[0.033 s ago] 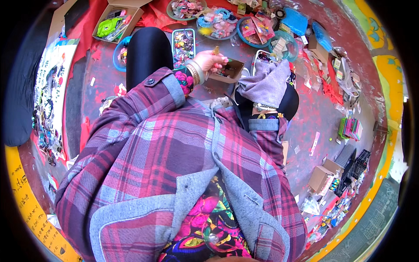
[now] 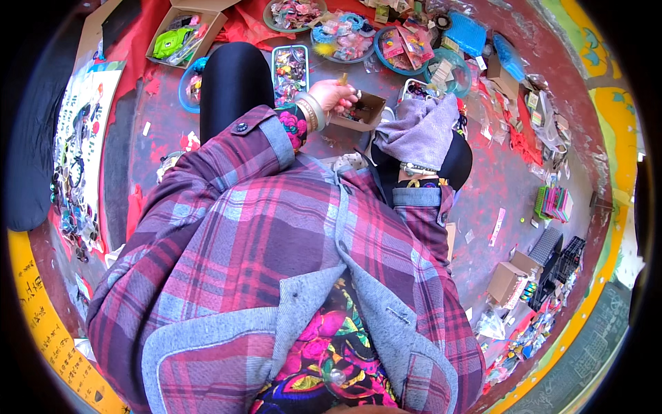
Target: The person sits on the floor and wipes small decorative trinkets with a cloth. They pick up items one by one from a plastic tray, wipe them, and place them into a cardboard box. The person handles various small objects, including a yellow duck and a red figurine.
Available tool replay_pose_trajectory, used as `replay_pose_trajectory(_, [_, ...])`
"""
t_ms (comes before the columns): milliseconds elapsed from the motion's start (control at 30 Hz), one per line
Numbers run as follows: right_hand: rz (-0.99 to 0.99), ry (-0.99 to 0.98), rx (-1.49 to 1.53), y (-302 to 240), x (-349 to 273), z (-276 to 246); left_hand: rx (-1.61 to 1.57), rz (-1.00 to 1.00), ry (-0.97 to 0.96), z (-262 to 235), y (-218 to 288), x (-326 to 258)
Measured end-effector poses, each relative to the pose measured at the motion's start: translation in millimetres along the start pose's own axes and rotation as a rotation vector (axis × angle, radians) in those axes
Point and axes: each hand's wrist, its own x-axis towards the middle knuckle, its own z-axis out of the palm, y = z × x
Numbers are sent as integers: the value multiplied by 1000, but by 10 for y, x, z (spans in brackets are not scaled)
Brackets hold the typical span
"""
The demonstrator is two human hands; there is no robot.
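Note:
My left hand (image 2: 329,95), with bracelets at the wrist, reaches forward over the floor with its fingers closed in a pinch. A small yellow-brown thing (image 2: 343,79) sticks up from it; its kind is too small to tell. Just beside and below the fingers stands a small open cardboard box (image 2: 371,109) with dark bits inside. A grey-purple cloth (image 2: 419,130) lies over my right hand, hiding the fingers, so only the wrist with its bracelets shows. The cloth rests by my right knee. Left of my left hand is a white-rimmed tray (image 2: 290,50) of colourful small trinkets.
Round basins of packaged trinkets, including a blue basin (image 2: 403,67), line the far side. A cardboard box (image 2: 181,52) with a green pouch stands far left. Sunglasses (image 2: 74,179) lie on a white sheet at left. At right are a small green basket (image 2: 541,203) and a cardboard box (image 2: 507,279).

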Motion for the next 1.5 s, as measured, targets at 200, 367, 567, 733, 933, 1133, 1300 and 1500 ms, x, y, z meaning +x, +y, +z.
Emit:
replay_pose_trajectory(200, [38, -2, 51, -167, -250, 183, -21, -113, -28, -31, -9, 58])
replay_pose_trajectory(367, [-10, -185, 127, 177, 214, -209, -146, -172, -384, 156, 161, -205])
replay_pose_trajectory(567, [-944, -212, -1365, 247, 217, -203, -129, -126, -497, 196, 258, -391])
replay_pose_trajectory(733, [-174, -604, -157, 364, 344, -219, -126, -159, -440, 281, 271, -464])
replay_pose_trajectory(933, [63, -658, 164, 341, 180, -84, -430, -391, -664, 190, 195, -414])
replay_pose_trajectory(1133, [202, -730, 111, 286, -27, -69, -404, -551, -728, 320, 161, -543])
replay_pose_trajectory(1300, [-1211, -608, -1051, 239, 100, -234, 75, -336, -446, 459, 233, -649])
replay_pose_trajectory(1500, [-1265, -477, -1256, 245, 103, -243, 321, -49, -324, 449, 247, -628])
